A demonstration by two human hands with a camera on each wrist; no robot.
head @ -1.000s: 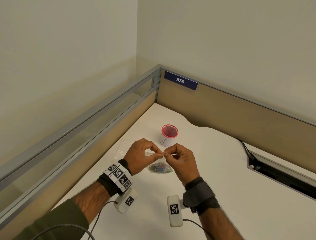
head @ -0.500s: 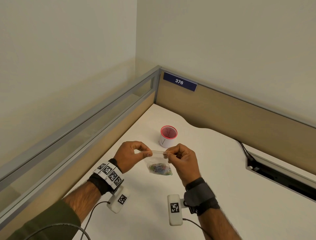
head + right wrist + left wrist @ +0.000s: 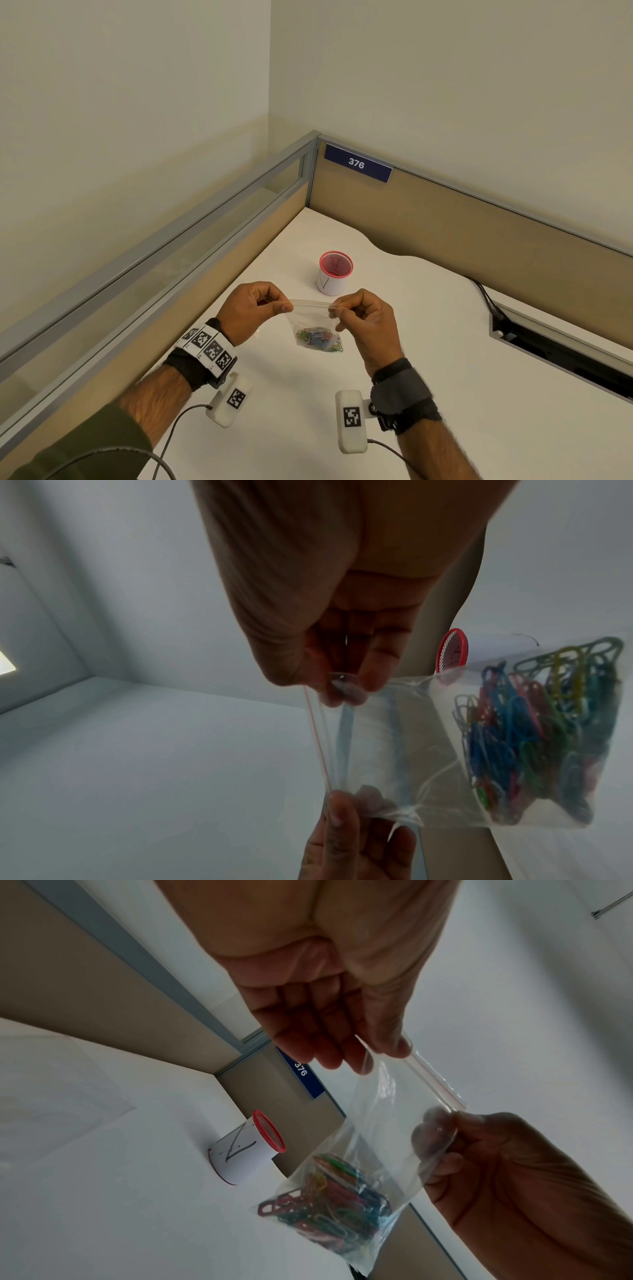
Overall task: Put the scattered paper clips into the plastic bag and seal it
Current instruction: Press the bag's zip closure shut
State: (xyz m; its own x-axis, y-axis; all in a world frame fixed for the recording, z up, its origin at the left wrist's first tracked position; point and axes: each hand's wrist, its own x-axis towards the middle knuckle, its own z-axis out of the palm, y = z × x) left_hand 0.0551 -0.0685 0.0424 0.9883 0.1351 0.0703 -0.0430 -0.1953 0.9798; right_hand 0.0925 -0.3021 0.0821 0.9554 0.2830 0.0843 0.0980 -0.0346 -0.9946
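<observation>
Hands, left (image 3: 252, 313) and right (image 3: 363, 320), pinching opposite ends of the plastic bag (image 3: 313, 327) zip strip above the desk (image 3: 428, 377), paper clips (image 3: 318, 341) inside; best pressed firmly end to end

This is an office cubicle. A white bench (image 3: 428, 359) fits into a corner of low tan partition panels (image 3: 445, 226) with grey metal rails, and a blue number plate (image 3: 358, 167) reading 376 sits at upper centre. At right, black cables (image 3: 486, 298) run into a recessed cable slot (image 3: 561, 356); a red mesh pen cup (image 3: 334, 274) stands mid-frame.
</observation>
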